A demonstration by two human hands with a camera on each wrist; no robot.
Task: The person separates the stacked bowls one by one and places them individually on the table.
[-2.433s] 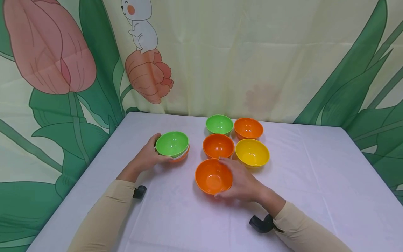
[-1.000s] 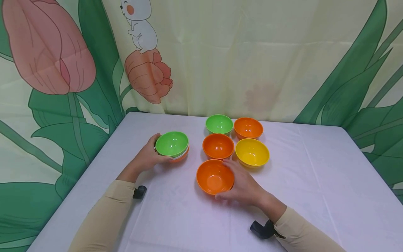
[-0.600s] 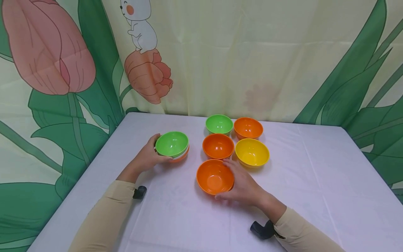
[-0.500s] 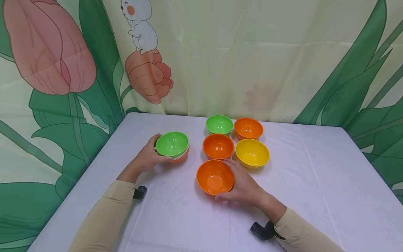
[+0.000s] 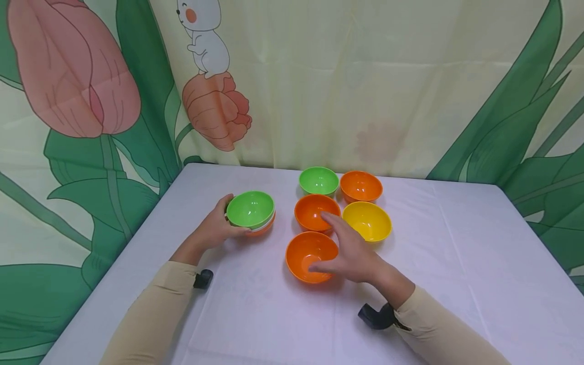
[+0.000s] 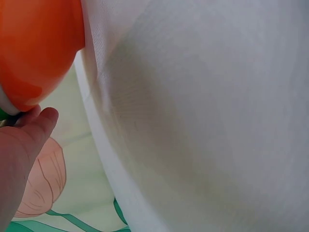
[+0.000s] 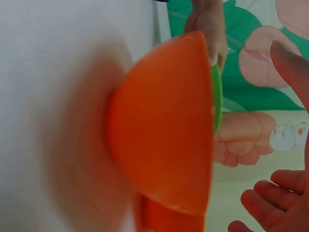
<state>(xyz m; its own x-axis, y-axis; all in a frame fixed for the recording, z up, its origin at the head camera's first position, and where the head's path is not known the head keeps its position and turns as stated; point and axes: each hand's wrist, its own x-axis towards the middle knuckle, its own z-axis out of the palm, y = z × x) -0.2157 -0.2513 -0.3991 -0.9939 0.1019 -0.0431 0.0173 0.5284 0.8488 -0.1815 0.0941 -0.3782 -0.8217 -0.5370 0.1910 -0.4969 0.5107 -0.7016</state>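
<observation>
At the table's left, my left hand (image 5: 218, 223) grips a nested stack with a green bowl (image 5: 250, 209) on top, a white rim under it and an orange bowl (image 6: 41, 48) at the bottom. My right hand (image 5: 353, 253) is raised over the front orange bowl (image 5: 303, 253), thumb and fingers spread, holding nothing. The right wrist view shows that bowl (image 7: 164, 125) standing on the cloth, apart from the fingers (image 7: 277, 198). Behind it is a second orange bowl (image 5: 310, 213), partly covered by my right fingertips in the head view.
A yellow bowl (image 5: 371, 223) stands right of the second orange one. At the back are a green bowl (image 5: 318, 181) and an orange bowl (image 5: 361, 186). White cloth covers the table (image 5: 456, 284), and a printed curtain (image 5: 310, 91) hangs behind it.
My right hand has let go of the front orange bowl and lifted above it, fingers spread. Earlier that bowl shifted slightly right. My left hand and its stack have stayed put.
</observation>
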